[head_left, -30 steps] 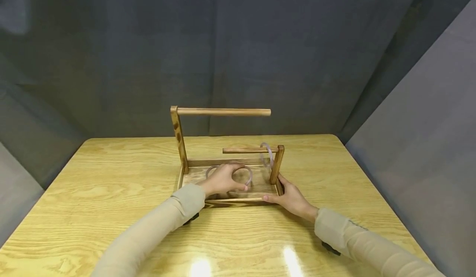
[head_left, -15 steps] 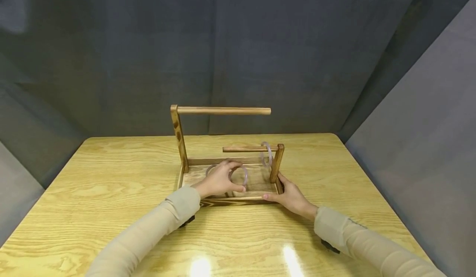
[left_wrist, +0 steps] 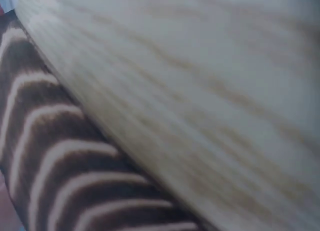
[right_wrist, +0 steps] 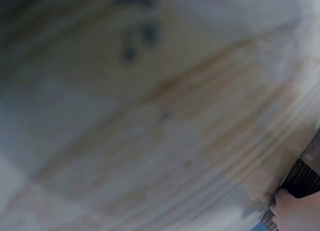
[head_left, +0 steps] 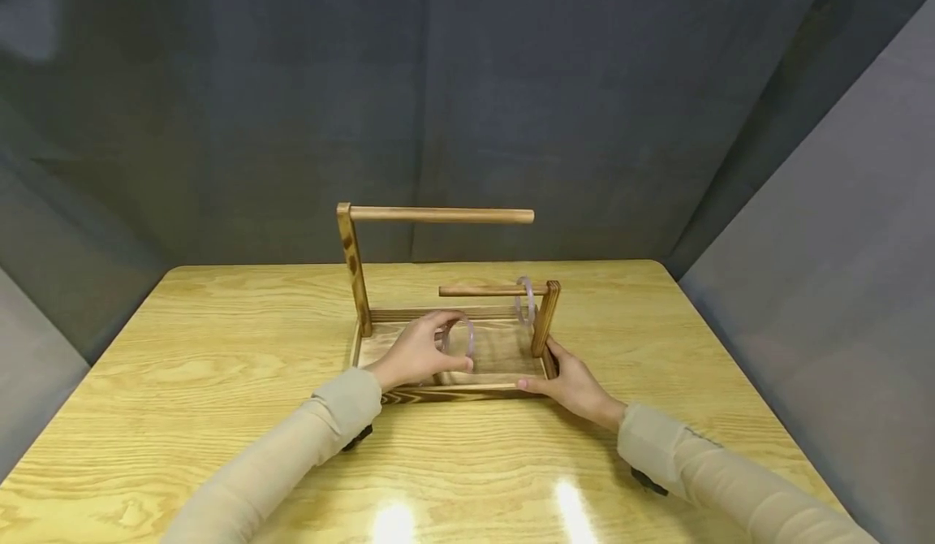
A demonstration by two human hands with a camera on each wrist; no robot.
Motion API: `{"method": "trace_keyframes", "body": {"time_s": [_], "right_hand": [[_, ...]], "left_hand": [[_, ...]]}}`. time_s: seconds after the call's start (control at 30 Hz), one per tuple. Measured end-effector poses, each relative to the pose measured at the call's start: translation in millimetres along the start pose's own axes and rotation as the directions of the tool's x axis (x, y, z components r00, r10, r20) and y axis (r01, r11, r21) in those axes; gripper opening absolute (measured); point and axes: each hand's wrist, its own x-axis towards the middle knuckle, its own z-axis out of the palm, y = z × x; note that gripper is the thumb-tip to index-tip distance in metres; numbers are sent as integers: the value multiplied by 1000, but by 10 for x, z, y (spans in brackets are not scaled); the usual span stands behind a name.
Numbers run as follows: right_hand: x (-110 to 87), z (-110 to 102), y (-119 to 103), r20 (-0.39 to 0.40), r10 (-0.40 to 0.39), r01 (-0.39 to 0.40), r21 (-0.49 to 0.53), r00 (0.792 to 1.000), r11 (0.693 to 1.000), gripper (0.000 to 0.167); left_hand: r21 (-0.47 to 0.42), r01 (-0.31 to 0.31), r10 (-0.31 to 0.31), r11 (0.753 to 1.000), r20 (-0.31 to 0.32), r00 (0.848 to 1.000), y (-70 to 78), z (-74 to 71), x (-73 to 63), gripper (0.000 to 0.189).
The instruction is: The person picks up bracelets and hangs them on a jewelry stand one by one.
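Note:
A wooden jewelry stand with a tray base [head_left: 460,395] sits mid-table in the head view. My left hand [head_left: 416,353] is over the tray, pinching a pale translucent bangle [head_left: 471,341] between thumb and fingers. The bangle stands on edge, its left part partly behind the fingers. A second bangle [head_left: 530,300] hangs on the short bar [head_left: 478,291], near its post. At the tray's front right corner, my right hand [head_left: 577,386] grips the frame, thumb on the front rim and fingers along the right side. The left wrist view shows only the tray's striped side [left_wrist: 65,141] close up.
A longer bar [head_left: 441,215] extends rightward from the tall left post [head_left: 354,272], above and behind the left hand. The short bar's free end points left. Dark curtains [head_left: 475,105] rise behind the wooden table [head_left: 219,341].
My left hand has shifted left, drawing the bangle with it and turning it more edge-on. My right hand keeps its grip on the tray corner. The hung bangle sits as before.

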Motion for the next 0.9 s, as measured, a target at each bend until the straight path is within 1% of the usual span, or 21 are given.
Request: {"method": "trace_keyframes", "body": {"time_s": [0.1,0.2,0.3,0.43,0.53,0.67,0.77,0.9], "right_hand": [[6,11,-5,-2,1,-1,-8,1000,1000,101],[4,13,-13,-11,10,-11,-20,1000,1000,101],[-5,13,-22,-7,14,-15,-19,1000,1000,101],[-7,10,-25,2,16,-16,-18,1000,1000,102],[2,6,-19,1,16,-16,-10,1000,1000,103],[9,2,-9,6,19,-19,-4,1000,1000,104],[7,1,-6,9,19,-19,-14,1000,1000,104],[-4,-7,-13,0,16,-16,-19,1000,1000,103]], "left_hand": [[-86,13,-15,996,-23,1000,-3,-51,-42,85],[-131,24,-28,991,-35,999,6,-91,-76,85],[-147,39,-44,988,-31,999,0,-116,-108,85],[-162,78,-83,984,-22,996,-33,-153,-148,89],[-183,85,-91,979,-26,995,-57,-192,-175,91],[-223,62,-74,973,-44,996,-66,-258,-212,89],[-250,42,-60,967,-66,996,-59,-315,-228,84],[-235,5,-28,972,-97,995,-45,-384,-225,79]]}}
